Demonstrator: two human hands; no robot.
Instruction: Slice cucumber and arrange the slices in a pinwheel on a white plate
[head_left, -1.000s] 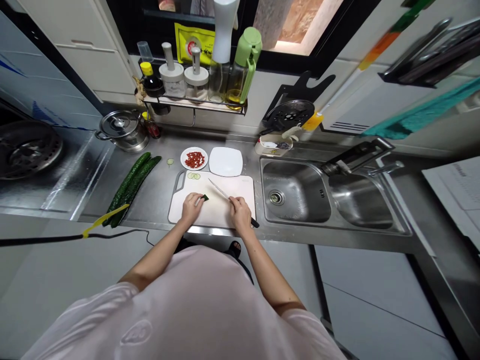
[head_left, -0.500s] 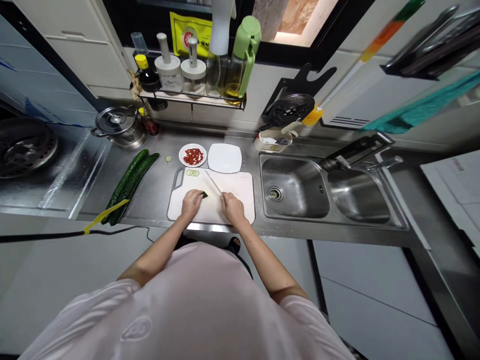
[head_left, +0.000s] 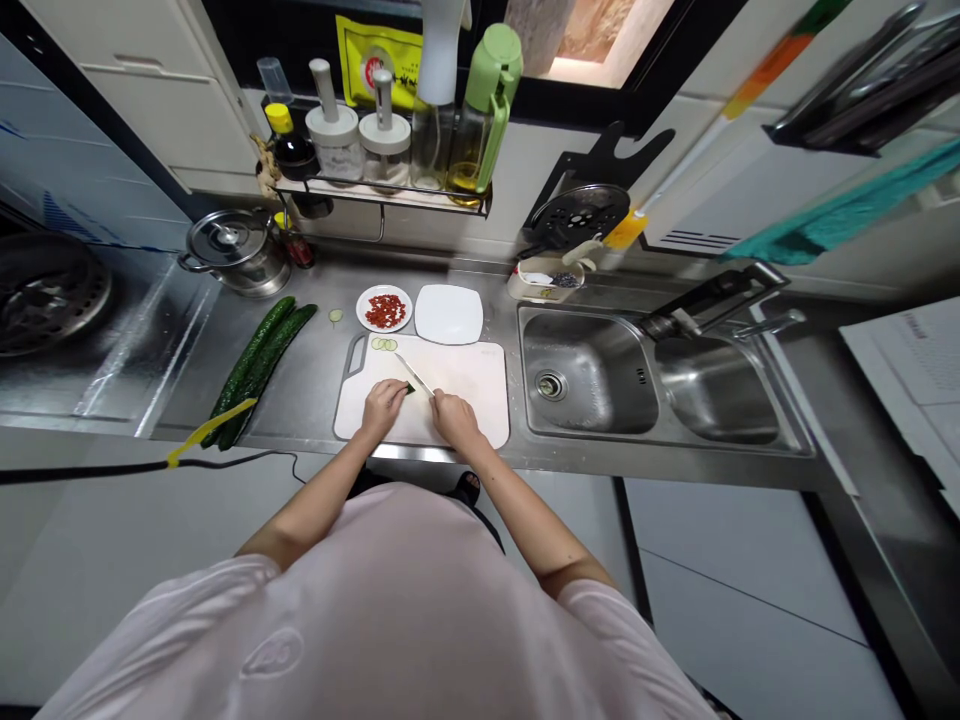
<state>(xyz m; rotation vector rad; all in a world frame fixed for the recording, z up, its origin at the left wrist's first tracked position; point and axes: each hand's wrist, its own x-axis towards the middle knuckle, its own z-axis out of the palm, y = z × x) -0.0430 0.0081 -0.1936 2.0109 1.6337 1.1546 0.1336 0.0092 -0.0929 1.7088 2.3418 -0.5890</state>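
My left hand is closed around a small dark green cucumber piece, whose end shows past the fingertips. My right hand grips a knife by its handle, and the blade slants up and left, close beside the cucumber piece. Both hands are over a white cutting board with a grey handle. A few thin cucumber slices overlap at the board's upper left. Behind the board are a white plate of chopped red pieces and a white square plate.
Whole cucumbers lie left of the board, with a single slice near them. A steel pot stands at the back left. To the right is a double sink. A rack of bottles and jars hangs above the counter.
My right hand and the knife have moved left, bringing the blade closer to the cucumber piece. My left hand stays almost in place.
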